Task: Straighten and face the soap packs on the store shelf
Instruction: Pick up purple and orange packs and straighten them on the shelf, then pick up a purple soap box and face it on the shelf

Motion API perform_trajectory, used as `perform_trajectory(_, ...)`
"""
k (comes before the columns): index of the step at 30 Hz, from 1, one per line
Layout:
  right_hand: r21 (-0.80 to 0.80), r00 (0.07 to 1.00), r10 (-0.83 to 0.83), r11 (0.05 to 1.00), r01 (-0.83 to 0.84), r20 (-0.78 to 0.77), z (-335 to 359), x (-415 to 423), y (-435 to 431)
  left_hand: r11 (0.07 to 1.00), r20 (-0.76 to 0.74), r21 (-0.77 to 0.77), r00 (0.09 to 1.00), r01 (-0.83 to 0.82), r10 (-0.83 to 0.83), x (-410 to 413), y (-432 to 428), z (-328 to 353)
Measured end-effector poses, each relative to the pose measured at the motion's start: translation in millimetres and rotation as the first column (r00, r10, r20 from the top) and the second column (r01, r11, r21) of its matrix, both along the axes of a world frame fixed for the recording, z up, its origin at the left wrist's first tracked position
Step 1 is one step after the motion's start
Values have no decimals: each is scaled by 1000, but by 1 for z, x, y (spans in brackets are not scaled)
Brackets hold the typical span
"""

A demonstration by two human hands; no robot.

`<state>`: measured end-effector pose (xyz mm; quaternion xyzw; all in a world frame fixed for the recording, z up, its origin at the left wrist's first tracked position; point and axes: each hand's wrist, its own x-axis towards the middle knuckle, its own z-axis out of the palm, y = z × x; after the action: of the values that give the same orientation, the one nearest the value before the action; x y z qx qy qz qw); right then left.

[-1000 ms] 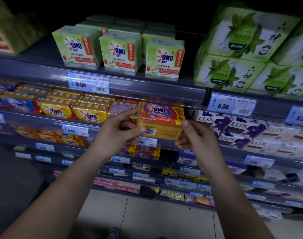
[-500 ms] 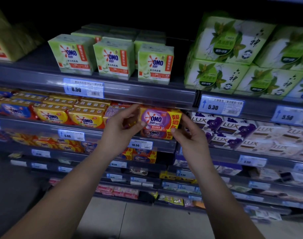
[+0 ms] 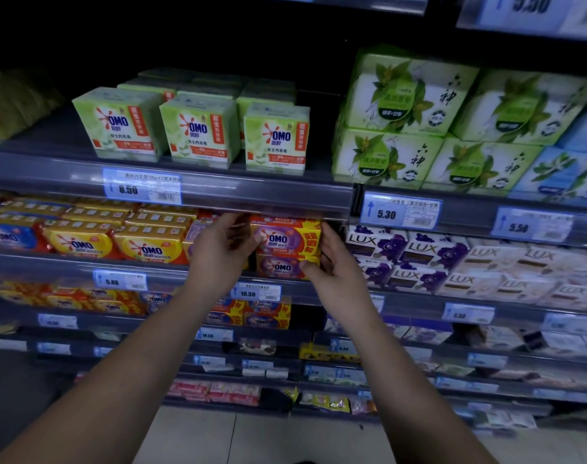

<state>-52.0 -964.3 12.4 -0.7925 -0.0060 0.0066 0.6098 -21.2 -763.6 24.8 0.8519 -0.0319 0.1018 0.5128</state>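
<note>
Around the work, a yellow OMO row point(image 3: 81, 243) fills the shelf point(image 3: 68, 266) to the left, with two packs facing out at the front edge and more rows lying flat behind. To the right, LUX packs point(image 3: 379, 243) stand stacked two high, purple first and then pale ones toward the right end. The rail of the upper shelf point(image 3: 252, 193) hangs just over the purple pack point(image 3: 287, 237) and leaves little room above it. A paler pack point(image 3: 194, 234) to the left is mostly hidden by the left hand point(image 3: 218, 252).

Two purple OMO packs stand at the front edge, the purple pack on top of the lower pack point(image 3: 280, 266), both faces outward. The left hand is curled round the left end of the purple pack. The right hand point(image 3: 339, 276) clasps the right end, its fingers up the side and its thumb on the lower pack's front corner.

On the upper shelf three green OMO packs point(image 3: 200, 130) face forward in a row, with more behind them. Beside them four leaf-printed boxes point(image 3: 409, 92) are stacked two over two, with blue boxes point(image 3: 559, 175) at the right edge. Five price tags read clearly: 8.50 point(image 3: 141, 187), 5.30 point(image 3: 399, 211), 5.50 point(image 3: 529, 226), 5.80 point(image 3: 119, 280) and 10.50 point(image 3: 257, 292).

The shelving is grey metal with clear plastic rails, several more tiers run below, and the floor point(image 3: 268, 437) is pale tile. The light is dim.
</note>
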Motion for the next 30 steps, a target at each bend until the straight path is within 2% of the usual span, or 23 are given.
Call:
perform_trajectory(4, -7, 1000, 8, 1000, -8, 5, 4, -5, -5, 992, 7, 117, 999, -47, 46, 2, -6, 10)
perform_trajectory(7, -52, 987, -129, 990, 134, 93, 4, -20, -23, 939, 181, 312, 980, -143, 89, -9, -21, 16)
perform_trajectory(8, -79, 977, -175, 980, 185, 118, 4, -25, -31, 931, 244, 335, 968, -146, 64, -16, -32, 19)
perform_trajectory(12, -57, 928, -337, 935, 349, 158, 2, -41, -61, 947, 309, 322, 942, 23, -128, -37, -88, 25)
perform_trajectory(16, -30, 875, -442, 889, 456, 195, 1, -50, -86, 966, 161, 254, 983, 46, -90, -37, -135, 22)
perform_trajectory(21, -21, 898, -399, 912, 410, 186, 2, -50, -105, 977, 50, 208, 997, 53, -65, -25, -163, 13)
perform_trajectory(26, -3, 940, -307, 951, 311, 149, 1, -53, -109, 996, 81, 82, 997, -20, 14, -28, -165, 7)
perform_trajectory(30, 53, 951, -281, 959, 277, 125, 0, -54, -116, 994, 136, 93, 990, -58, 45, -43, -158, 6)
